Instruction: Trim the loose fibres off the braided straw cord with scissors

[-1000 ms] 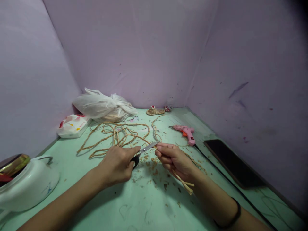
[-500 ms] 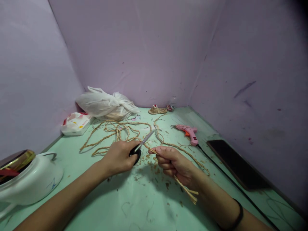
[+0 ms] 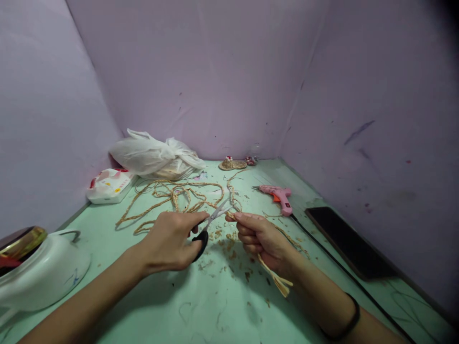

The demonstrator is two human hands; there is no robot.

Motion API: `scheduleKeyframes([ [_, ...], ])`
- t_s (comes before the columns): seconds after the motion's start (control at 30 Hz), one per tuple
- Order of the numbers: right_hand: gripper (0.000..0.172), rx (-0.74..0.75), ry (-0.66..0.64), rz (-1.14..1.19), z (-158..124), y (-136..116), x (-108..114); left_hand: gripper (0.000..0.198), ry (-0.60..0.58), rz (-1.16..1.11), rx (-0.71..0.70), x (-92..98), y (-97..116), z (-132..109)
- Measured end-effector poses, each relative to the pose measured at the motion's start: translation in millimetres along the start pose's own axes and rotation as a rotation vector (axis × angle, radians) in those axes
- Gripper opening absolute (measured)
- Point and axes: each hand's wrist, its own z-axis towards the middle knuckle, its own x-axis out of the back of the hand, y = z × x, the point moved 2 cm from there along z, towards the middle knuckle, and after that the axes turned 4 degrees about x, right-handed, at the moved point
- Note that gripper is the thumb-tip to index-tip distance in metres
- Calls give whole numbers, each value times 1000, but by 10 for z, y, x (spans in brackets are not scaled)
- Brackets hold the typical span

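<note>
My left hand [image 3: 172, 241] grips black-handled scissors [image 3: 214, 216], thumb and fingers in the loops. Their blades are parted and point up and to the right, just short of my right hand [image 3: 263, 238]. That hand is closed on a tan braided cord [image 3: 271, 271], pinching it between thumb and forefinger. The cord's frayed, flat end hangs below the palm, and a short tip shows at the fingertips beside the blades. More braided cord [image 3: 143, 210] lies in loose loops behind my left hand. Small tan scraps [image 3: 224, 241] are scattered on the green tabletop [image 3: 204, 310] between the hands.
A pink glue gun [image 3: 278, 193] with a black cable lies right, beside a dark phone [image 3: 349, 243]. A white plastic bag [image 3: 154, 155] and a tissue pack [image 3: 111, 185] sit back left. A white pot-like container [image 3: 53, 272] stands left; a small woven sole-shaped piece [image 3: 233, 165] lies at the back.
The scissors have opened wider, and my left thumb has moved down away from the fingers. The cord no longer visibly stretches across from my right fingertips toward the blades.
</note>
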Motion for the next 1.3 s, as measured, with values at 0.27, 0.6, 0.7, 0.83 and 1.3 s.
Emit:
scheduleKeyframes([
  [0.27, 18, 58, -1, -96, 0, -2, -11, 50, -15, 245, -20, -25, 56, -29],
  [0.6, 21, 61, 1, -113, 13, 16, -1, 49, -28, 222, -29, -61, 52, -32],
  [0.7, 22, 84, 21, -163, 11, 12, -9, 40, -89, 177, -23, -22, 65, -23],
  [0.83, 23, 108, 22, -218, 3, 7, -19, 34, -140, 130, -23, 21, 61, -11],
  [1.3, 23, 81, 28, -105, 13, 3, -1, 30, -22, -85, 4, 33, -30, 4],
])
